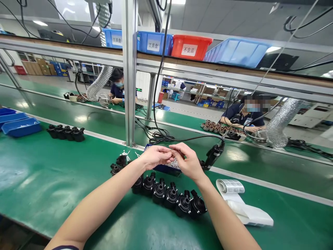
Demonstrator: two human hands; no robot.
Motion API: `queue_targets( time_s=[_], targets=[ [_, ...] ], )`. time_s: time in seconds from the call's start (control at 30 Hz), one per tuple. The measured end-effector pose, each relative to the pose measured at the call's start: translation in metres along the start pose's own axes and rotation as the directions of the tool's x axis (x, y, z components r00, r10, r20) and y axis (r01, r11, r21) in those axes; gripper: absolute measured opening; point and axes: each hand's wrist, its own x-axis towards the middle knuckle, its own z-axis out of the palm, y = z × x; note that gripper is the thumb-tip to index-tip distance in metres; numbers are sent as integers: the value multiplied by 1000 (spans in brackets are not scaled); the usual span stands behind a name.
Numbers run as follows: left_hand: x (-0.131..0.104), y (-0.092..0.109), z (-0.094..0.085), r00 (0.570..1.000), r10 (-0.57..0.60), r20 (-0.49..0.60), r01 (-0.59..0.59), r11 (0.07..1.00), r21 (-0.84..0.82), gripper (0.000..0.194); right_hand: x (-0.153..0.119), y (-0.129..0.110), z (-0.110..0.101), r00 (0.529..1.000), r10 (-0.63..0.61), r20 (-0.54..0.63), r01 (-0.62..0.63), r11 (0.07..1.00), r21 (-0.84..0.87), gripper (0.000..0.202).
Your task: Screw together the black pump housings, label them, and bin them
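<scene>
Both my hands meet above a dark blue tray (168, 169) of small silver screws (173, 163). The fingers of my left hand (156, 156) are pinched together, and whatever they hold is too small to make out. Touching it at the fingertips, my right hand (187, 160) is also closed in a pinch, its contents hidden. Below my hands stands a row of black pump housings (171, 195) with screws around their round faces; my left forearm covers part of the row. A black electric screwdriver (214, 156) is to the right of my right hand.
Blue bins (22, 126) and more black housings (66, 133) are at the left. A roll of labels (230, 186) lies at the right. An upright metal post (129, 73) rises behind the tray. Co-workers (244, 111) sit across the conveyor.
</scene>
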Motion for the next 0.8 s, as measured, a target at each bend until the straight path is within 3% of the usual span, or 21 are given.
queue_targets(
  time_s=[0.07, 0.2, 0.37, 0.47, 0.6, 0.7, 0.8],
  targets=[
    [-1, 2, 0, 1000, 9, -21, -10, 999, -33, 24, 1, -5, -2, 998, -43, -41, 42, 999, -28, 25],
    [-9, 9, 2, 995, 78, -57, -80, 996, -45, 40, 0, -15, -8, 992, 11, -123, -15, 999, -29, 20],
    [-39, 11, 5, 964, 233, -126, -230, 972, 37, 47, -6, -35, -11, 998, -5, 60, 10, 996, -86, 14],
    [-66, 6, 0, 901, 395, -179, -361, 912, 192, 42, -5, -53, 4, 988, 19, 151, 13, 978, -207, 15],
    [-97, -2, -20, 801, 554, -226, -415, 786, 458, 37, 4, -75, 41, 959, 137, 247, -40, 931, -362, 17],
    [-108, -11, -42, 780, 548, -303, -398, 808, 435, 48, 9, -83, 62, 949, 169, 268, -53, 918, -392, 16],
    [-111, -24, -66, 769, 507, -389, -349, 843, 410, 59, 9, -80, 68, 938, 147, 315, 12, 891, -453, 17]
  ],
)
